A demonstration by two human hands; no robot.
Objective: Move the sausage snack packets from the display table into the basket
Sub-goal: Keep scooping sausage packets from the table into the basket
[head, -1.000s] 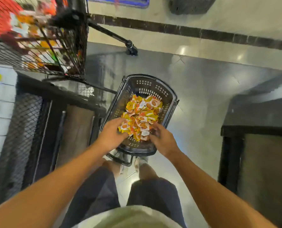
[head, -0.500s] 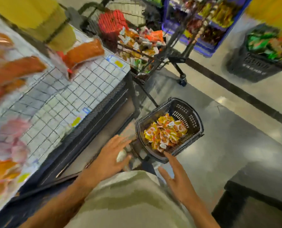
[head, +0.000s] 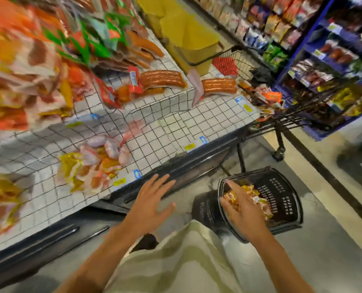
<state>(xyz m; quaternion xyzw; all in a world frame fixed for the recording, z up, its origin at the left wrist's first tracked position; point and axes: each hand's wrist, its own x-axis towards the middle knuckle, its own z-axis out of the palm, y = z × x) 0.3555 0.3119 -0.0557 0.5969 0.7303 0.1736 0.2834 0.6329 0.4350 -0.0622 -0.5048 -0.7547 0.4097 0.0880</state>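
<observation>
A black plastic basket (head: 281, 193) stands on the floor at the lower right, holding a heap of yellow and orange snack packets (head: 258, 201). My right hand (head: 243, 210) hovers over the basket's near side with its fingers straight and spread, holding nothing. My left hand (head: 152, 206) is also flat and spread, in the air beside the dark front edge of the display table (head: 175, 127). On the white grid-patterned tabletop lies a blurred pile of yellow, orange and pink sausage snack packets (head: 91, 161), to the upper left of my left hand.
Larger packs of sausages (head: 163, 78) lie higher on the table. A wire trolley (head: 266, 98) full of goods stands past the table's far corner. Yellow bins (head: 188, 37) and blue shelving (head: 327, 56) lie beyond. Another black basket (head: 359, 163) sits at the right edge.
The view swung up from the basket to the display table. Both hands left the packets in the basket, opened, and my left hand moved toward the table.
</observation>
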